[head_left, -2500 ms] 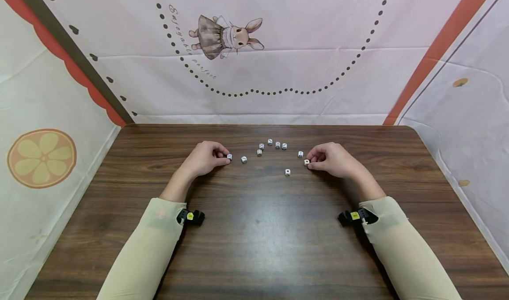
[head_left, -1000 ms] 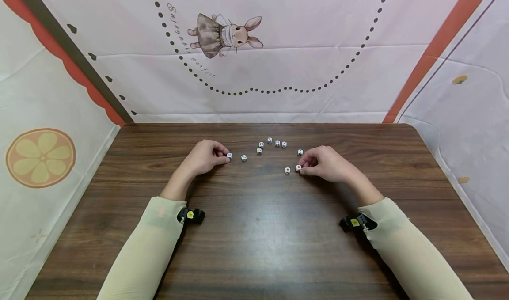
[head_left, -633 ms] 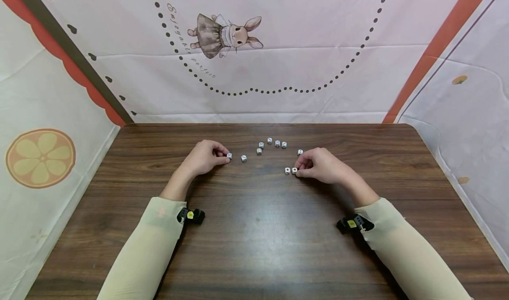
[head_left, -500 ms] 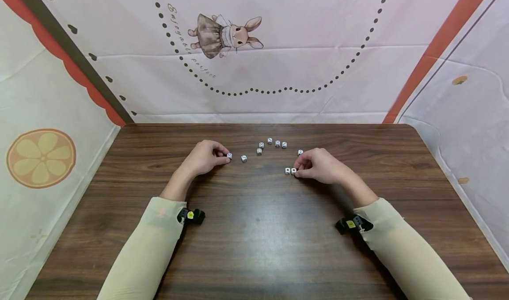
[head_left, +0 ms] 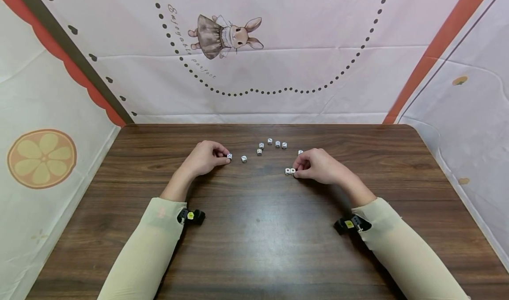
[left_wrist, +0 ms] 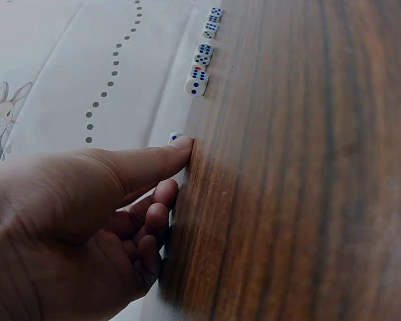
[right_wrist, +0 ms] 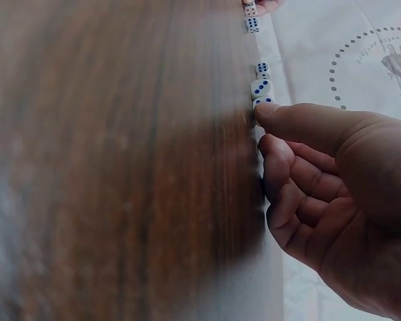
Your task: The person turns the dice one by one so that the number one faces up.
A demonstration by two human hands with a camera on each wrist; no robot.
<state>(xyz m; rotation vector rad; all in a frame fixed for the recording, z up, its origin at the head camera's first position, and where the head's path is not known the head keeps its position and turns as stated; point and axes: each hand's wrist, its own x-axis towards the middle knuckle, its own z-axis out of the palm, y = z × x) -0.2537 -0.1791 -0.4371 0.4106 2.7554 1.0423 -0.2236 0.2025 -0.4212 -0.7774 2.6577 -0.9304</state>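
Note:
My left hand (head_left: 206, 158) pinches a small white die (head_left: 229, 157) on the brown table; in the left wrist view the thumb covers most of that die (left_wrist: 174, 138). Between my right hand's (head_left: 321, 166) thumb and fingers is another white die (head_left: 293, 171), its top showing one large dot. Close against its left side sits a matching die (head_left: 287, 171); whether they touch is hard to tell. In the right wrist view my right thumb partly covers the held die (right_wrist: 262, 101). Just behind the right fingertips a further die (head_left: 300, 152) is partly hidden.
Right of the left hand lies a lone die (head_left: 244, 159). Farther back, several dice form a loose cluster, among them one die (head_left: 259, 151) at its near left and one (head_left: 284, 145) at its right. A printed cloth (head_left: 302, 61) hangs behind the wooden table (head_left: 254, 247).
My right hand has slid its die leftward and toward me, from near the back-right die to beside the single-dot die. The left hand keeps its place on its die.

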